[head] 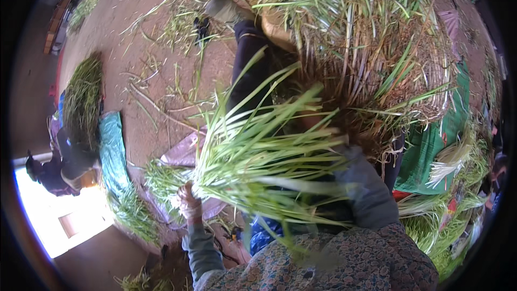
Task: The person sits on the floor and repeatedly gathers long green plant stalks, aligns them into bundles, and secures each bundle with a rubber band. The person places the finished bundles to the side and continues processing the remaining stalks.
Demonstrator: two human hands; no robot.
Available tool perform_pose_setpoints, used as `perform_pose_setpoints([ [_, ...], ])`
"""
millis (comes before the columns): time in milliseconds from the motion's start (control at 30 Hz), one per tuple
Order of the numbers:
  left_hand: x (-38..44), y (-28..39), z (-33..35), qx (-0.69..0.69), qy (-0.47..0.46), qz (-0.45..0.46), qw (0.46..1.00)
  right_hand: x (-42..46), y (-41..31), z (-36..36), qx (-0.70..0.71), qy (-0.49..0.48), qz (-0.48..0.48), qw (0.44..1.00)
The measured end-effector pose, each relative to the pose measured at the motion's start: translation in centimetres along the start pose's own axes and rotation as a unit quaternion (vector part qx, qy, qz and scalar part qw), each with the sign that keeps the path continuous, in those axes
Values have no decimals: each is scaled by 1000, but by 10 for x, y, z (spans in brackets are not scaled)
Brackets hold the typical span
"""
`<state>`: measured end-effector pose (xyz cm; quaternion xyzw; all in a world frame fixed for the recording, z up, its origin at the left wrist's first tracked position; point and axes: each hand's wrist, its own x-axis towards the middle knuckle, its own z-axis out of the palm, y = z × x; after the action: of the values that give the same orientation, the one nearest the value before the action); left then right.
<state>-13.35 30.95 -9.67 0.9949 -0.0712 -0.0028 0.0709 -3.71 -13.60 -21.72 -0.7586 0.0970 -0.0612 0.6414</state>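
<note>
My left hand (pixel 189 203) grips a bundle of long green leafy stalks (pixel 254 153), which look like green garlic. The leaves fan out to the right across my lap and are blurred at their far ends. My right sleeve (pixel 361 188) reaches forward beyond the bundle. Part of my right hand (pixel 310 118) shows dimly behind the leaves, near the large heap of untrimmed stalks (pixel 363 44); its fingers are hidden. That heap has brown, dry, rooty ends towards me. More green stalks (pixel 163 180) lie just beyond my left hand.
A green plastic sheet (pixel 432 157) lies right of the heap, with a pale-ended bundle (pixel 450 161) and more greens (pixel 432 230) beside it. Loose leaves litter the earthen floor (pixel 145 68). At left, another person (pixel 56 165) is beside a dark green pile (pixel 83 97) and a teal sheet (pixel 113 145).
</note>
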Motion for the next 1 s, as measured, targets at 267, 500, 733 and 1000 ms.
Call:
perform_pose_setpoints([
  [267,-3,15,-17,-33,83,-9,996,-16,-192,-145,233,45,90,967],
  [500,-3,19,-16,-36,92,-12,995,-52,-186,-157,-507,47,-93,856],
  [733,-8,18,-17,-23,111,9,994,-97,-245,-65,-255,-49,-331,907],
  [1000,-12,14,-8,-28,114,24,993,-84,-207,-33,-198,-87,-279,935],
])
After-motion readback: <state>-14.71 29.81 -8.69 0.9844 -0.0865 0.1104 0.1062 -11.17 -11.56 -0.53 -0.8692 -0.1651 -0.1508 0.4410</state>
